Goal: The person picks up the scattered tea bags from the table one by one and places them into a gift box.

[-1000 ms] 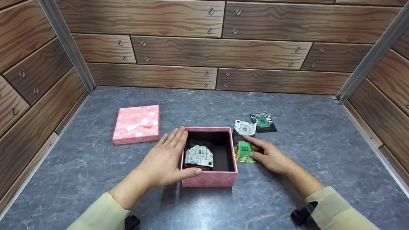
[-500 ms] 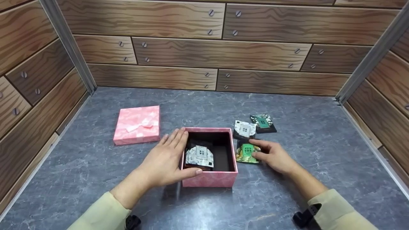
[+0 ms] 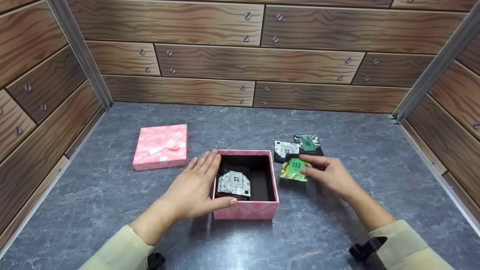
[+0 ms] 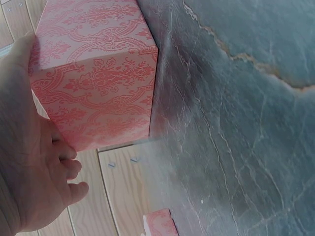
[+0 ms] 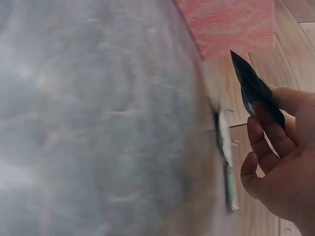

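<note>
An uncovered pink box (image 3: 245, 211) with a dark inside stands in the middle of the head view, holding a white-topped sachet (image 3: 233, 184) at its left. My left hand (image 3: 191, 189) rests along the box's left wall, fingers straight and thumb over the front rim; the left wrist view shows this hand (image 4: 37, 152) against the patterned box side (image 4: 98, 98). Right of the box, my right hand (image 3: 330, 174) pinches a green and yellow sachet (image 3: 296, 167) between thumb and fingers. In the right wrist view this sachet's dark back (image 5: 251, 86) is raised off the table.
A square pink lid (image 3: 160, 144) with a ribbon bow lies at the back left. Behind the held sachet, a white and black sachet (image 3: 285, 147) and a dark green one (image 3: 308, 142) lie close together. Wood-patterned walls (image 3: 210, 62) enclose the grey marbled table (image 3: 93, 210).
My right hand has taken hold of the green and yellow sachet and lifted it, moving away from the box and overlapping the white one. The left hand and box have stayed put.
</note>
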Action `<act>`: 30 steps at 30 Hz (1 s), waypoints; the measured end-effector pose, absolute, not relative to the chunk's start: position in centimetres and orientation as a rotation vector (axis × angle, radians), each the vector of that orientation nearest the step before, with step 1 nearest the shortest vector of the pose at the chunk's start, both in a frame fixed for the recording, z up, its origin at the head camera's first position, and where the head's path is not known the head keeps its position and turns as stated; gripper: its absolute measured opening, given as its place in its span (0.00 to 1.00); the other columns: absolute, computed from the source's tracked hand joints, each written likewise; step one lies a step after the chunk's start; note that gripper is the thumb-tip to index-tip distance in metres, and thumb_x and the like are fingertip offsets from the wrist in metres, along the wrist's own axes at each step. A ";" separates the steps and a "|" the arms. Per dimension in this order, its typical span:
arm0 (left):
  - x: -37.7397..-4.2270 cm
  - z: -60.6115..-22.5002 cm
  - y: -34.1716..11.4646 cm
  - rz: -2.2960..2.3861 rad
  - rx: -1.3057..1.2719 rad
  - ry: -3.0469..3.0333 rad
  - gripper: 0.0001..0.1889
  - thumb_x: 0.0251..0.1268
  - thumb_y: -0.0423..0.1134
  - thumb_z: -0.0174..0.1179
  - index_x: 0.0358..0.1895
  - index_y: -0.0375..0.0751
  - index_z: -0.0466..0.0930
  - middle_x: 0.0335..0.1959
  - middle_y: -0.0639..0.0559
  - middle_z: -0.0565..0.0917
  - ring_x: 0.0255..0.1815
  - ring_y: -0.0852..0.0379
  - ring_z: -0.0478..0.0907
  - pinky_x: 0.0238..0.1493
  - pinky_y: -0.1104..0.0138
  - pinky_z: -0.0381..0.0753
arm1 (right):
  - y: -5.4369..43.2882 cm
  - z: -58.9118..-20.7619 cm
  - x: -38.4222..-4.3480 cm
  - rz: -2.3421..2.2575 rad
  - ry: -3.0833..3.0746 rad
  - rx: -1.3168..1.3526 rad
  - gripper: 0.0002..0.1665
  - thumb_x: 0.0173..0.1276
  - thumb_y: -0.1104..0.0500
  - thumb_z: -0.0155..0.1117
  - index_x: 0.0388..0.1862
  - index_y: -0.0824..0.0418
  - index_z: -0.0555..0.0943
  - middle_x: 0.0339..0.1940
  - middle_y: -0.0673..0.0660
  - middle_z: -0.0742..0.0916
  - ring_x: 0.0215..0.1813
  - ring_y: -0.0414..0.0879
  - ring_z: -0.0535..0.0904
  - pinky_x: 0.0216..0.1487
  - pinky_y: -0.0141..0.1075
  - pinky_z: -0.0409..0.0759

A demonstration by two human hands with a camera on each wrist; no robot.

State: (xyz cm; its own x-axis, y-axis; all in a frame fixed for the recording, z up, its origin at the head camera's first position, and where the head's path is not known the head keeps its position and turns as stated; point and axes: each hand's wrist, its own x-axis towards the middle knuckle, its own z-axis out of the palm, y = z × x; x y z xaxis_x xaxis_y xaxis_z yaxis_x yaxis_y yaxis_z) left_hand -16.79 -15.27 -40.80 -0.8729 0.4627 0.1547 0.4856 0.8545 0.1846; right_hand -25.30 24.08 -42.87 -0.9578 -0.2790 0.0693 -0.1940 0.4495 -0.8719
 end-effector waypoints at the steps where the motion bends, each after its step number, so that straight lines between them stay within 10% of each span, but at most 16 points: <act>1: -16.8 -40.8 -15.3 -0.332 -0.748 -2.925 0.66 0.64 0.86 0.41 0.85 0.29 0.48 0.86 0.35 0.52 0.87 0.41 0.48 0.84 0.48 0.51 | 24.0 -42.5 -25.3 -1.561 2.608 -0.430 0.28 0.71 0.57 0.75 0.68 0.64 0.83 0.58 0.65 0.89 0.45 0.42 0.86 0.49 0.34 0.86; 30: -16.7 -40.7 -15.3 -0.350 -0.758 -2.921 0.65 0.65 0.85 0.44 0.85 0.28 0.48 0.85 0.34 0.52 0.86 0.39 0.49 0.83 0.47 0.52 | 15.7 -37.2 -23.9 -1.678 2.526 -0.847 0.24 0.68 0.65 0.76 0.63 0.66 0.87 0.43 0.59 0.90 0.36 0.43 0.82 0.34 0.29 0.82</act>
State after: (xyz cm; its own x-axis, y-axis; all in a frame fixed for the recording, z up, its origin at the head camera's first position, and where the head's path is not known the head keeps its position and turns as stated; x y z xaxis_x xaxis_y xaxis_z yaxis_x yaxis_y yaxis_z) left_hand -16.74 -15.27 -40.70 -0.8704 0.4669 0.1563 0.4906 0.8493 0.1951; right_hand -23.93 15.71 -37.23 -0.8551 -0.4283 0.2923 -0.4355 0.2873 -0.8531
